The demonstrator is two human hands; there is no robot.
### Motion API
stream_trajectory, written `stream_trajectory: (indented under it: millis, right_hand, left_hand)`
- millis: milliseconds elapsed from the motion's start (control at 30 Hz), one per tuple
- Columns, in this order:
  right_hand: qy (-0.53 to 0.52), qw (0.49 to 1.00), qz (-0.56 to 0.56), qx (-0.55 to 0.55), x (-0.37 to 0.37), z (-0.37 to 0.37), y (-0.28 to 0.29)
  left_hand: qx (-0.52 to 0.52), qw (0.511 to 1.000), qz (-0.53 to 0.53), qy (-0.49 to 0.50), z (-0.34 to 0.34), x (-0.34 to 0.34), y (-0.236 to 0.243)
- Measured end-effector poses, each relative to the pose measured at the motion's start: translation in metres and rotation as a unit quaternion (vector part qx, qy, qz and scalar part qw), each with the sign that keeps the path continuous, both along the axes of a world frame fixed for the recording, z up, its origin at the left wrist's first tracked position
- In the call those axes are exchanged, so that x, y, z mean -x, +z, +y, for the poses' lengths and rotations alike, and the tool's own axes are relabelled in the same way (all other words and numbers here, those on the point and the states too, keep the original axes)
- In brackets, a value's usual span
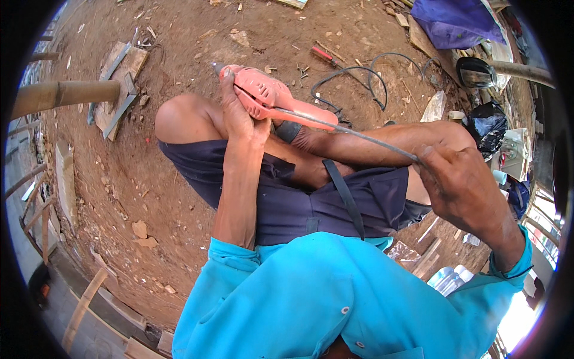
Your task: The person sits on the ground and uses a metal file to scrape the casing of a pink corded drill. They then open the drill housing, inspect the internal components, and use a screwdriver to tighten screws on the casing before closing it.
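Observation:
An orange-pink power drill [257,90] lies over my crossed legs, its dark nose pointing to the far left and its handle toward the right. My left hand [240,113] is closed round the vented rear of its housing, thumb on top. From my right hand [457,179], closed in a fist above my right knee, a thin grey metal rod [365,136] reaches left to the drill. The rod's far end meets the housing near a dark gap by the vents; whether it goes inside I cannot tell. My right fingers hide the rod's near end.
On the dirt ahead lie a red-handled screwdriver [324,56] and a looped black cable [386,91]. Nailed boards [133,60] and a bamboo pole [72,98] are at left. A purple sheet [457,24], a black plastic bag [489,127] and a clear bottle [443,279] are at right.

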State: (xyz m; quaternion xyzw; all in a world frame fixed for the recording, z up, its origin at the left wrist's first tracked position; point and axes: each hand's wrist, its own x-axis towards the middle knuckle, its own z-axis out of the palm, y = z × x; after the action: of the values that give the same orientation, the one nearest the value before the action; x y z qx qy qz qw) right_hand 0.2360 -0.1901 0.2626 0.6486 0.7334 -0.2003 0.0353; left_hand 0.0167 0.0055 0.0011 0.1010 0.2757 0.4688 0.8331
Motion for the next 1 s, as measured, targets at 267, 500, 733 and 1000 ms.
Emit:
stream_trajectory:
  millis: [267,500,733,1000]
  right_hand:
    - [-0.039,0.998,-0.053,0.025,0.021,-0.006,0.017]
    - [-0.057,0.997,-0.037,0.026,0.033,-0.017,0.011]
    - [-0.063,0.997,-0.03,0.016,0.035,-0.018,0.005]
    - [-0.033,0.998,-0.062,0.004,0.037,-0.02,-0.004]
  left_hand:
    - [0.065,0.997,0.009,0.037,-0.001,-0.004,0.006]
    - [0.07,0.997,-0.017,0.033,0.001,-0.002,-0.009]
    - [0.077,0.997,-0.008,0.024,-0.001,-0.001,0.001]
    - [0.101,0.994,-0.002,0.04,-0.001,-0.003,0.002]
